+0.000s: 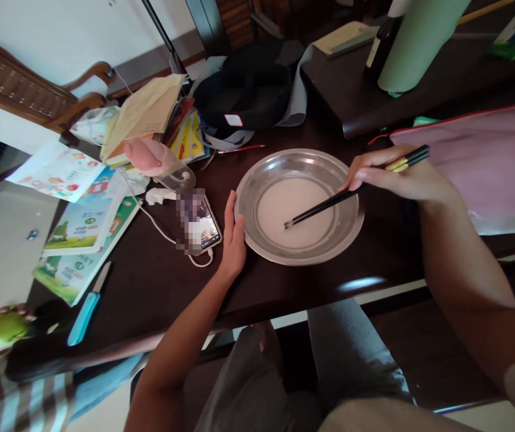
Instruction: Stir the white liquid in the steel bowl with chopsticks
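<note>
- Here's the right hand (386, 171), closed around black chopsticks (323, 207), their tips down at the milky liquid (284, 201).
- That liquid sits in a round metal bowl (352, 225), out on the dark table (149, 294) between both hands.
- And the left hand (234, 243), open, fingers against the bowl's rim!
- Just beside it, a lit phone (209, 228); farther left, a blue-handled knife (85, 315).

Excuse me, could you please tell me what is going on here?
A person sits at a dark table with a metal basin of cloudy, pale liquid. The right hand grips black chopsticks, their tips at the liquid; the left hand rests against the basin's rim. A phone lies beside the left hand, with a cable plugged in.
</note>
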Action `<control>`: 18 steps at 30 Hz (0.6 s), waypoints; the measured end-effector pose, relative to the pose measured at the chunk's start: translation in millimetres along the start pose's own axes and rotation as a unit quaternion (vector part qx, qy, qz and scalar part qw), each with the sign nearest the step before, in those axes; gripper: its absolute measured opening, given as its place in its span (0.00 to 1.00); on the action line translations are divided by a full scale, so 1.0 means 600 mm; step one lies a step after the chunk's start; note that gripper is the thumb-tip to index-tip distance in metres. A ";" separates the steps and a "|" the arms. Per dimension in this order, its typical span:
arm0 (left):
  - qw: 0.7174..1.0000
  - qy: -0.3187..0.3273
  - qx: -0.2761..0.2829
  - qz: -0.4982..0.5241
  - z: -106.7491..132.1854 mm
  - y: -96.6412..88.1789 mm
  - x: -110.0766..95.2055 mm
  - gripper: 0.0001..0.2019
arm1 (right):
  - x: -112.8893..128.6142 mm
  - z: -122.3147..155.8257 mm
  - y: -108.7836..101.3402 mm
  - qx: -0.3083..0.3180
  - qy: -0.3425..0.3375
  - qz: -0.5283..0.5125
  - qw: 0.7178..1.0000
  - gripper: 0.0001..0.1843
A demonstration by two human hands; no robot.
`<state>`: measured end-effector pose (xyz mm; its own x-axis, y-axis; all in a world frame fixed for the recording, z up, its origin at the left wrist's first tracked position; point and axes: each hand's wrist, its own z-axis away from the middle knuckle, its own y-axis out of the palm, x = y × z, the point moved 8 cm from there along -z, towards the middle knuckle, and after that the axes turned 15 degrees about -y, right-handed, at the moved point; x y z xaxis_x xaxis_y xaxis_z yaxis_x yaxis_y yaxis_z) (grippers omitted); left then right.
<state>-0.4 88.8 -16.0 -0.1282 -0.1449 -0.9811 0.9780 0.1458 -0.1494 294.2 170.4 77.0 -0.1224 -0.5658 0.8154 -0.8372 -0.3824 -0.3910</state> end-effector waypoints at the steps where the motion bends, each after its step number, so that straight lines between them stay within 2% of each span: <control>1: 1.000 -0.001 0.000 0.000 0.000 0.001 0.000 0.30 | 0.001 -0.001 0.007 0.012 0.000 0.000 1.000 0.16; 3: 1.000 -0.001 -0.003 -0.001 0.001 0.000 -0.002 0.30 | 0.001 -0.003 -0.001 -0.016 -0.003 0.020 1.000 0.15; 6: 1.000 0.003 -0.010 -0.004 0.002 -0.003 -0.007 0.30 | -0.004 0.003 -0.041 -0.116 -0.003 0.059 0.991 0.16; 8: 1.000 0.006 -0.011 -0.003 0.004 -0.005 -0.009 0.30 | -0.005 0.007 -0.055 -0.144 -0.009 0.041 0.989 0.17; 10: 1.000 0.008 -0.012 -0.003 0.004 -0.006 -0.009 0.30 | -0.005 0.006 -0.046 -0.112 -0.011 0.015 0.994 0.17; 14: 1.000 0.008 -0.011 -0.006 0.002 -0.004 -0.006 0.30 | 0.001 0.000 0.000 -0.001 -0.001 -0.008 1.000 0.16; 16: 1.000 0.009 -0.007 -0.007 0.001 -0.003 -0.004 0.30 | 0.001 -0.001 0.000 -0.015 -0.003 0.003 1.000 0.15; 18: 1.000 0.014 -0.007 -0.008 0.002 -0.003 -0.004 0.29 | -0.004 0.001 -0.019 -0.066 -0.001 0.030 0.997 0.14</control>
<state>-1.7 87.8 -12.9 -0.1493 -0.1202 -0.9815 0.9733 0.1572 -0.1673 304.2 176.0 79.2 -0.1734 -0.5859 0.7916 -0.8911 -0.2489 -0.3795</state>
